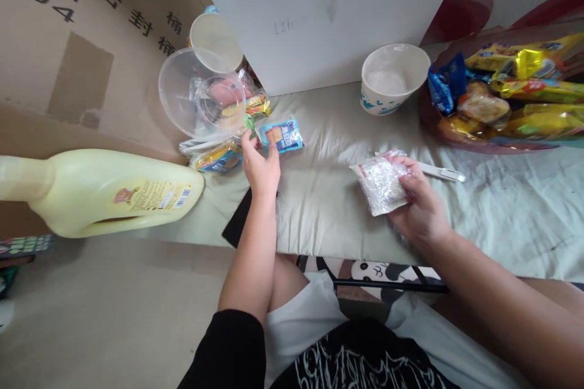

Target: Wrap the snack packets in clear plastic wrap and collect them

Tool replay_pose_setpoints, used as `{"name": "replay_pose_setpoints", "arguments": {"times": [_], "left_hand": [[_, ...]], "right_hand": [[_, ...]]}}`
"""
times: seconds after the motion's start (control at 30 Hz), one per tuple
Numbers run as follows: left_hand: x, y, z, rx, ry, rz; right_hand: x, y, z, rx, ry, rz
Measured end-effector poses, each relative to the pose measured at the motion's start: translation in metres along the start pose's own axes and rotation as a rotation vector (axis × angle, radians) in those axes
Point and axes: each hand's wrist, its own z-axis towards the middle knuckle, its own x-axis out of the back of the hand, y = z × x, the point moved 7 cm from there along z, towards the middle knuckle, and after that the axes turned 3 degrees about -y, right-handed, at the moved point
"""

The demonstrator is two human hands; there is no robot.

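My left hand [261,167] has its thumb against a small blue snack packet [288,135] with a picture of food on it; some of its fingers are hidden, and the grip looks like a light pinch. Just left of it are several wrapped snacks [223,157] and a clear plastic bowl [176,91] lying tipped over. My right hand [424,206] is closed round a shiny, clear-wrapped whitish packet [381,185], raised above the cloth. Behind that hand lies a white, slim handle-like object [442,171], partly covered.
A paper bowl [395,79] stands at the back, beside a reddish see-through basket [483,144] of snacks. Another paper bowl [216,42] leans by the cardboard box [91,42]. A pale yellow bottle [128,191] lies left. A dark flat object [237,219] is under my left forearm.
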Motion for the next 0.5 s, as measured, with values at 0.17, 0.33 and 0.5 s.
{"name": "replay_pose_setpoints", "arguments": {"times": [0.17, 0.33, 0.5], "left_hand": [[-0.009, 0.059, -0.058, -0.476, -0.03, 0.041], [-0.075, 0.068, -0.134, -0.293, -0.79, -0.453], [-0.099, 0.054, -0.152, 0.049, -1.011, -0.643]], "right_hand": [[-0.001, -0.002, -0.004, 0.083, -0.055, -0.256], [-0.002, -0.022, -0.013, 0.414, -0.037, -0.676], [-0.004, -0.028, -0.012, 0.466, -0.028, -0.735]]}}
